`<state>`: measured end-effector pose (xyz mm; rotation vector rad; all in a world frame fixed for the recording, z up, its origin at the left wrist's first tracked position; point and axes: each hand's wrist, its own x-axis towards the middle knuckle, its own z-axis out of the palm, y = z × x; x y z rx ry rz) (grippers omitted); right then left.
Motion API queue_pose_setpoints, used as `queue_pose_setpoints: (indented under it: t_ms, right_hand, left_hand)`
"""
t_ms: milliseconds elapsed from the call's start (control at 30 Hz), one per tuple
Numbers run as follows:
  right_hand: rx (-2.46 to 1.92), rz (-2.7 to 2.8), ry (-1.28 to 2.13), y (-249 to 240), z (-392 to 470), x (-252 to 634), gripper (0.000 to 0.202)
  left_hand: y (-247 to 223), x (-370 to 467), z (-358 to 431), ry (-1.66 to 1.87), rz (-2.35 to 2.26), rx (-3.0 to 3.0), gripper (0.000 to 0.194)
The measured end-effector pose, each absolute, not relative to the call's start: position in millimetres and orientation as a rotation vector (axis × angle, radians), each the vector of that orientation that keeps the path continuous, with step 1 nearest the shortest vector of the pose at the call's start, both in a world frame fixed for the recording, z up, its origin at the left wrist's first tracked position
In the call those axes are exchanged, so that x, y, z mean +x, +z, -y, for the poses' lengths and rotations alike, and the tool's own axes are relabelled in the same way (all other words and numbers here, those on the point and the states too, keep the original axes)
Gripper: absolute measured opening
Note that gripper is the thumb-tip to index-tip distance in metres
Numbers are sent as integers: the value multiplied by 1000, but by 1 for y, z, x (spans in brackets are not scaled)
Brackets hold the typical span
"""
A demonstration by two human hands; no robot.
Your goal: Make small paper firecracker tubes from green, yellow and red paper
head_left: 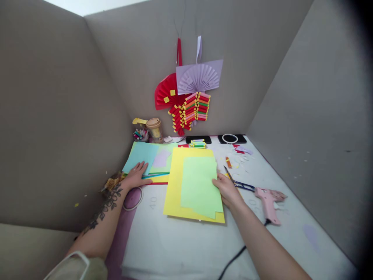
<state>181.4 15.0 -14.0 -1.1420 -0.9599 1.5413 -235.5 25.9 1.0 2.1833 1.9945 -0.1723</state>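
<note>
My right hand [228, 187] pinches the right edge of a yellow sheet [175, 186] and the light green paper [199, 186] lying over it. The green paper has an uneven cut edge at its lower right. With fingers spread, my left hand [136, 177] rests on a light blue sheet [141, 153] at the left of the table. Under and beside that sheet are green paper [170, 158], a small lilac scrap [161, 158] and the edges of more coloured sheets.
A pink glue gun [268, 204] with a black cord and dark scissors [243, 185] lie at right. Behind stand a lidded cup [155, 130] and a pen holder [141, 135]. A tape ring [133, 199] is near my left wrist. Red [167, 93] and lilac [199, 77] paper fans hang on the wall.
</note>
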Motion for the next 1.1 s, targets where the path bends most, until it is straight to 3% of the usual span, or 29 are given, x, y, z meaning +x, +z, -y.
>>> queue_pose_setpoints:
  t_ms: [133, 400, 500, 600, 800, 900, 967, 1000, 1100]
  right_hand:
    - [-1110, 892, 1684, -10, -12, 180, 32]
    - [-1108, 894, 1672, -7, -11, 179, 25]
    - [-1112, 911, 1660, -7, -9, 176, 25]
    - [-1116, 910, 1656, -8, -6, 171, 26]
    - [-1050, 965, 1592, -10, 1, 160, 31]
    - [-1108, 1102, 1526, -12, 2, 160, 42]
    - [-1199, 1154, 1468, -11, 3, 163, 44]
    - [-1224, 1161, 1445, -10, 4, 165, 42]
    - [-1127, 1188, 1422, 2, 8, 171, 39]
  left_hand:
    - [0, -231, -29, -33, -2027, 2171, 84]
    - [24, -221, -26, 247, -2129, 2059, 45]
    - [52, -198, -18, 400, -2319, 2000, 53]
    - [67, -136, 6, 657, -2302, 2180, 46]
    - [34, 13, 64, 132, -1680, 2507, 43]
    - [18, 25, 70, 235, -1526, 2355, 43]
    - [13, 6, 63, 504, -1590, 2119, 40]
    - [11, -7, 59, 680, -1720, 1973, 45]
    - [11, -46, 44, 1068, -1912, 1423, 87]
